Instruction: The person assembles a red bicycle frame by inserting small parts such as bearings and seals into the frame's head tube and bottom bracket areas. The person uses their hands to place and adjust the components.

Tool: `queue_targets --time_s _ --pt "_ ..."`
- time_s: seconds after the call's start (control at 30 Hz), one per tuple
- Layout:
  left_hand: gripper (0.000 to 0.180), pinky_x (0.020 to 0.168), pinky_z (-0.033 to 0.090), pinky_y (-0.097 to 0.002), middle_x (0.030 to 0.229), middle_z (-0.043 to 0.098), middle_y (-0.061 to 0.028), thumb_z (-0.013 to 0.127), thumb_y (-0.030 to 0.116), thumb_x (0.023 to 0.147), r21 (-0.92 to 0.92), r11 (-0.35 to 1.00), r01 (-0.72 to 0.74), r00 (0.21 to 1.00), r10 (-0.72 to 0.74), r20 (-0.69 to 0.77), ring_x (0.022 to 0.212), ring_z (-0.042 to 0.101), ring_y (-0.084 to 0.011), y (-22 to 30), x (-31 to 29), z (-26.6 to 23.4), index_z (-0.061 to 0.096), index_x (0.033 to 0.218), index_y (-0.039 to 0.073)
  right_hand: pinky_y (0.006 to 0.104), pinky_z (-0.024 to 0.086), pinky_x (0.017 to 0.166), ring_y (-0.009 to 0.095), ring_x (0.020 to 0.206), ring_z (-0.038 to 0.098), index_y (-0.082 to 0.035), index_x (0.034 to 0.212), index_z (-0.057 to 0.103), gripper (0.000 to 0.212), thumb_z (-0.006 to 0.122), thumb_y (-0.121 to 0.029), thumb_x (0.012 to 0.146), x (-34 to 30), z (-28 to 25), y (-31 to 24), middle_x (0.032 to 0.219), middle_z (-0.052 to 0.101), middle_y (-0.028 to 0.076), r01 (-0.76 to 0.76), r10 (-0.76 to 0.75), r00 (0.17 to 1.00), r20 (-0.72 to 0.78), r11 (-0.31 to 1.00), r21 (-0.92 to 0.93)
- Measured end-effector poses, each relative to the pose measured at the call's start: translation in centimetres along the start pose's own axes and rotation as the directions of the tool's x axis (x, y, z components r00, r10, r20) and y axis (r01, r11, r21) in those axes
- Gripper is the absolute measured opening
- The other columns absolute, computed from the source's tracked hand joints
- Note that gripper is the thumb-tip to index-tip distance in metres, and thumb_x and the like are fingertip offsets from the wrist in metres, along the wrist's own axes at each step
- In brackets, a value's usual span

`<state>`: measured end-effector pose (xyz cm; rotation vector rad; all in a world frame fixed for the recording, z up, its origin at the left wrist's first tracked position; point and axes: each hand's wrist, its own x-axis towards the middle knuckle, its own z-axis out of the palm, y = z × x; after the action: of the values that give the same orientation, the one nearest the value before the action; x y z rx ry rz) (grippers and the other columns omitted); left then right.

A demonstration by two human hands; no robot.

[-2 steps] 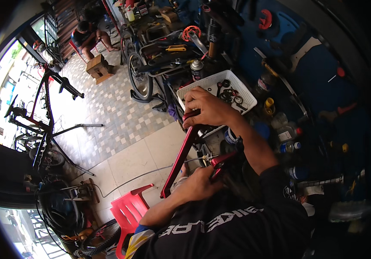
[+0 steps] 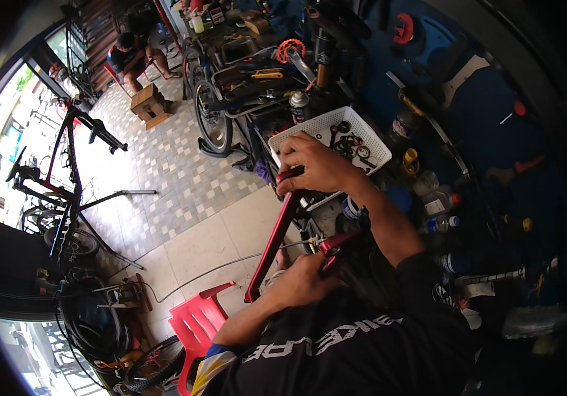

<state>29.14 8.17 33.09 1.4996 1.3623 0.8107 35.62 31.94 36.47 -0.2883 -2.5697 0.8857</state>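
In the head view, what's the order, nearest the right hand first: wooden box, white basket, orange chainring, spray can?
From the right hand:
1. White basket, beside it
2. Spray can, above the basket
3. Orange chainring, farther up
4. Wooden box, floor, upper left

White perforated tray (image 2: 370, 132); glossy red frame part (image 2: 272, 247) below-left of tray; orange chainring (image 2: 283, 50) above tray; yellow container (image 2: 411, 158) right of tray; grey-and-white checkered floor (image 2: 184, 165) left of tray; pinkish-red chair (image 2: 199, 321) far lower left; black shirt (image 2: 369, 360), white lettering, below tray
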Motion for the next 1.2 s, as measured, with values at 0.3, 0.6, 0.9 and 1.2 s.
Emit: queue_targets --time_s 0.3,0.6,0.9,1.2 --pt "0.005 0.044 0.039 -0.0262 0.061 0.052 0.0035 0.062 0.007 0.098 -0.174 0.984 -0.047 0.906 -0.032 -0.421 0.049 0.05 -0.0059 -1.5 1.3 -7.0 0.06 0.102 0.008 0.0372 0.041 0.107 0.02 0.121 0.053 -0.014 0.099 0.08 0.023 0.081 -0.034 0.087 -1.1 -4.4 0.5 0.12 0.059 0.005 0.115 -0.053 0.971 -0.234 0.958 0.262" --pt "0.007 0.036 0.034 -0.0249 0.052 0.041 0.0023 0.054 0.005 0.102 -0.352 0.844 -0.405 0.583 -0.058 -0.81 0.037 0.038 -0.0064 -1.5 -2.9 -15.8 0.048 0.106 0.007 0.0374 0.047 0.087 0.024 0.096 0.061 -0.002 0.079 0.071 0.034 0.079 -0.033 0.09 -10.2 -8.8 4.3 0.087 0.063 0.008 -0.283 0.159 0.654 -0.739 0.958 -0.045" --pt "0.009 0.037 0.035 -0.0247 0.052 0.04 0.0032 0.057 0.008 0.101 -0.414 0.867 -0.276 0.609 -0.176 -0.773 0.038 0.037 -0.0063 -2.9 -3.1 -16.1 0.053 0.109 0.006 0.0279 0.048 0.072 0.011 0.08 0.059 -0.007 0.1 0.078 0.016 0.075 -0.021 0.095 -14.5 -5.7 6.2 0.088 0.062 0.002 -0.326 0.422 0.619 -0.662 0.906 0.271" --pt "0.015 0.037 0.034 -0.024 0.055 0.038 0.0049 0.061 0.015 0.101 -0.52 0.833 -0.189 0.732 -0.233 -0.641 0.04 0.038 -0.0064 -5.1 -1.7 -14.8 0.055 0.113 0.008 0.0329 0.055 0.074 0.017 0.084 0.069 -0.009 0.127 0.068 0.033 0.069 -0.011 0.093 -9.5 -0.6 11.7 0.095 0.072 0.008 -0.466 0.48 0.765 -0.429 0.873 0.145"
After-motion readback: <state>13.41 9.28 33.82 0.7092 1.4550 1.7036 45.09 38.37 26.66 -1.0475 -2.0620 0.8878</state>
